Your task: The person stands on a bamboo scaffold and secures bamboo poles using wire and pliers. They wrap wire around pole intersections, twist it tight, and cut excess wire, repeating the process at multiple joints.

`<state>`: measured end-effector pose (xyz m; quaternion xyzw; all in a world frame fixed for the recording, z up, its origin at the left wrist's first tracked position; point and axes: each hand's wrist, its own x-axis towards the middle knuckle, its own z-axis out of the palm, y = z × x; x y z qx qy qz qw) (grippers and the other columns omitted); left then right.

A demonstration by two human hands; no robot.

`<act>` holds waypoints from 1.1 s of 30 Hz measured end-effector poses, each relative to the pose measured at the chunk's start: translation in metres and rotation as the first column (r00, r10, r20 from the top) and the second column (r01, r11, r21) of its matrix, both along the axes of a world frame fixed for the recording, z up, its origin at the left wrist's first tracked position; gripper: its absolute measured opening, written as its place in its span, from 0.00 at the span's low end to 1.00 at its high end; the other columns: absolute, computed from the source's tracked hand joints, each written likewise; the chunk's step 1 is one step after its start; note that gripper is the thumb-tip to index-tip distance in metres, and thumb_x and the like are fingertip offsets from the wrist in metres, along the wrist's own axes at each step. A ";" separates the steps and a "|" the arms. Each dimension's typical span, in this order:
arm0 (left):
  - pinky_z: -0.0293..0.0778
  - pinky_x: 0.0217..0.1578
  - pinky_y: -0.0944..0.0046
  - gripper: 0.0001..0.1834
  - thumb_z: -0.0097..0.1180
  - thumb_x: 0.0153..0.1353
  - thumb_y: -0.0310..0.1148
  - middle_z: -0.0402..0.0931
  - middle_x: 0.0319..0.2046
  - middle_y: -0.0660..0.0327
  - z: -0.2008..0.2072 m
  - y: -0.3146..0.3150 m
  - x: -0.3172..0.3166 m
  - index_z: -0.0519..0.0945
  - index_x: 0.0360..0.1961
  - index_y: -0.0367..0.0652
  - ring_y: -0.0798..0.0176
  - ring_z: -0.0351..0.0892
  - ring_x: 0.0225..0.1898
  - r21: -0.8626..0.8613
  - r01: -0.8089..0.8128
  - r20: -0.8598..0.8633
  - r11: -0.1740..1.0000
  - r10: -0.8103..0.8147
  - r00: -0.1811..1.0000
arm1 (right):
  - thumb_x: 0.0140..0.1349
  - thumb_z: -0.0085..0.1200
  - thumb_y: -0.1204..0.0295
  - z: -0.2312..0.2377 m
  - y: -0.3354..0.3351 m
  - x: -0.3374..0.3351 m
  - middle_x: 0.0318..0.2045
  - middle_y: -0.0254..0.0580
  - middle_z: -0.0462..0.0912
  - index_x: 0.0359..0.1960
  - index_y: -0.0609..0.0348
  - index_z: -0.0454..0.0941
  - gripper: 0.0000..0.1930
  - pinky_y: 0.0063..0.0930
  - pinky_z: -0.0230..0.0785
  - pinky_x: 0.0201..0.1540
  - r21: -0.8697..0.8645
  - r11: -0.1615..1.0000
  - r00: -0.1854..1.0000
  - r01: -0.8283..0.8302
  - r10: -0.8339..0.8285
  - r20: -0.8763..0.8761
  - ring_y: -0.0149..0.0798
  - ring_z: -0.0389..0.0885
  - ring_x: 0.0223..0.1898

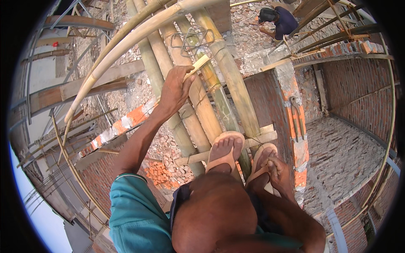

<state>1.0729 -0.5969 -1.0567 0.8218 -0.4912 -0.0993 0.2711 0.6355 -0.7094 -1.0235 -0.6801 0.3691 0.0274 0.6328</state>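
My left hand (pixel 175 86) reaches forward over the bamboo platform. Its fingers are closed round a short pale strip of split bamboo or wood (pixel 199 62), whose far end sticks out to the right. Just beyond it, bent steel wire loops (pixel 192 42) lie on the bamboo poles (pixel 204 105). Beside my right sandal (pixel 263 156), my right hand (pixel 278 173) is low with its fingers pressed together; whether anything is in them cannot be made out. On the brick wall top to the right rests a pair of pincers (pixel 295 116), away from both hands.
My sandalled feet stand on the poles by a wooden crosspiece (pixel 184 160). Gaps beside the platform show rubble and broken bricks (pixel 162 175) far below. A curved bamboo rail (pixel 122 44) crosses at left. Another person (pixel 280 23) crouches at the far right. Brick walls (pixel 358 90) enclose the right side.
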 end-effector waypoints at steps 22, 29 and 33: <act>0.75 0.36 0.53 0.14 0.57 0.73 0.33 0.76 0.33 0.48 -0.036 0.009 0.030 0.68 0.48 0.34 0.50 0.76 0.32 0.230 -0.131 -0.175 0.964 0.174 0.969 | 0.80 0.41 0.69 -0.067 -0.016 -0.016 0.40 0.53 0.84 0.51 0.62 0.76 0.12 0.39 0.74 0.40 -0.523 0.715 0.861 0.464 -0.503 0.076 0.48 0.84 0.36; 0.72 0.33 0.55 0.13 0.55 0.75 0.34 0.76 0.28 0.50 -0.018 0.016 0.036 0.66 0.47 0.36 0.55 0.74 0.28 0.149 -0.079 -0.113 0.986 0.097 0.989 | 0.82 0.39 0.64 -0.083 -0.091 -0.026 0.34 0.37 0.77 0.52 0.62 0.76 0.16 0.29 0.68 0.38 -0.646 0.538 0.769 0.541 -0.628 0.122 0.29 0.72 0.34; 0.72 0.35 0.62 0.17 0.53 0.77 0.39 0.78 0.32 0.58 0.003 0.014 0.029 0.67 0.51 0.35 0.67 0.73 0.33 -0.031 -0.218 -0.280 0.976 0.200 0.939 | 0.82 0.39 0.61 -0.099 -0.100 -0.040 0.35 0.36 0.77 0.55 0.61 0.73 0.16 0.29 0.67 0.35 -0.467 0.653 0.765 0.596 -0.639 0.083 0.28 0.71 0.32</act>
